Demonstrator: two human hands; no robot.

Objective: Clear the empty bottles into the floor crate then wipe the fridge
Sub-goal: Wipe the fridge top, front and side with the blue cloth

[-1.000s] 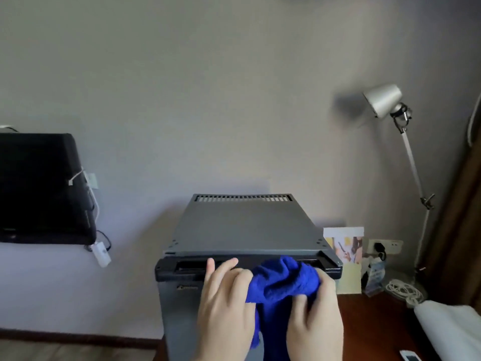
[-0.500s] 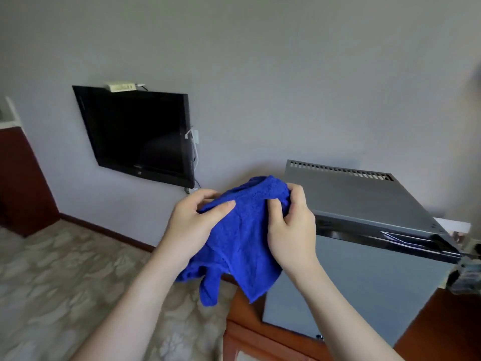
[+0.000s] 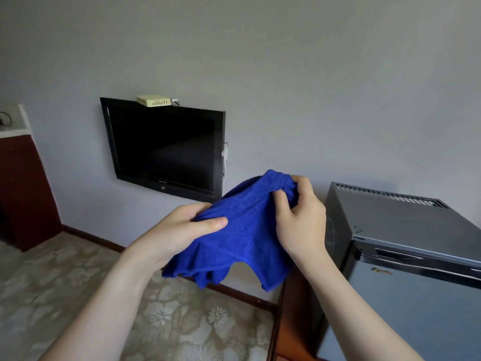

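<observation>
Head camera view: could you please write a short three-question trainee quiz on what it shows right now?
1. True or false: the blue cloth rests on the fridge.
2. Which hand grips the cloth's bunched top edge? A) left hand B) right hand
3. Fill in: a small beige box sits on top of the wall-mounted ____.

Key: 1 false, both hands hold it in the air, left of the fridge; 2 B; 3 television.
</observation>
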